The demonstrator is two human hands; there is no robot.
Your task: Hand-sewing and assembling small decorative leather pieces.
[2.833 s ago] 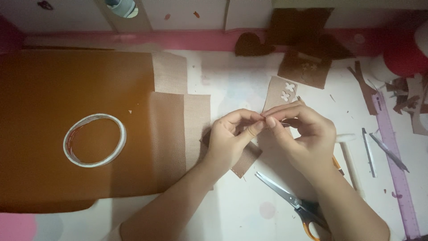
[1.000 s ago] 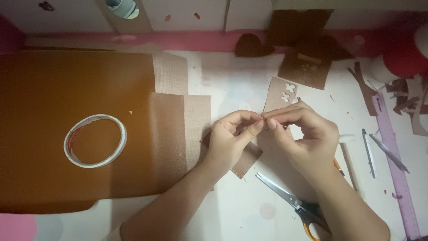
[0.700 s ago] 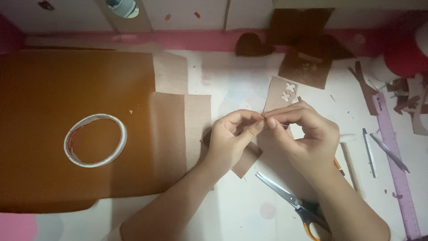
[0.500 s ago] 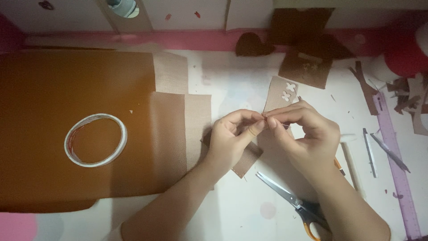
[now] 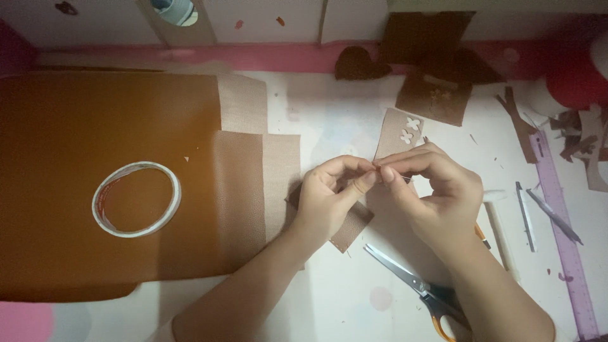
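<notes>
Tape ring [image 5: 136, 198] on sheet [image 5: 63, 126], left of hands; scissors [image 5: 418, 288] right.

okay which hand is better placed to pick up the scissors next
Probably the right hand. The scissors lie just below its wrist, orange handles toward the right forearm. The left hand sits farther off, over the small brown piece. Both hands are pinching something tiny together.

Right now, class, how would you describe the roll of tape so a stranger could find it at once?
Start at the big brown sheet covering the table's left side. The roll of tape lies flat on it, left of the left hand. It is the only white ring there.
</notes>
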